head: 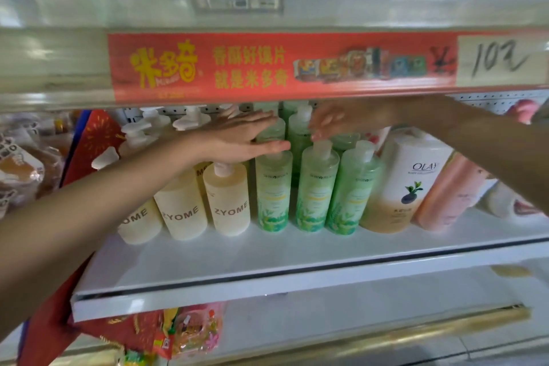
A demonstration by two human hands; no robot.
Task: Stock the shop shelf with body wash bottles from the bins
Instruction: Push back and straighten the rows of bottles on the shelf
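Three green body wash bottles (316,190) stand in a front row on the white shelf (237,264), with more green ones behind them. My left hand (246,137) lies flat with straight fingers, over the pump of the leftmost green bottle and against the left side of the green bottle behind it. My right hand (335,120) reaches in from the right, fingertips down at the pump of the middle green bottle (322,148). Cream ZYOME bottles (228,202) stand to the left. A white OLAY bottle (410,181) and a pink bottle (445,196) lean at the right.
A red promotional strip (267,65) with a handwritten price tag runs along the shelf edge above. Red packaged goods (95,140) sit left of the shelf, and snack packets (190,330) lie below. The front half of the white shelf is bare.
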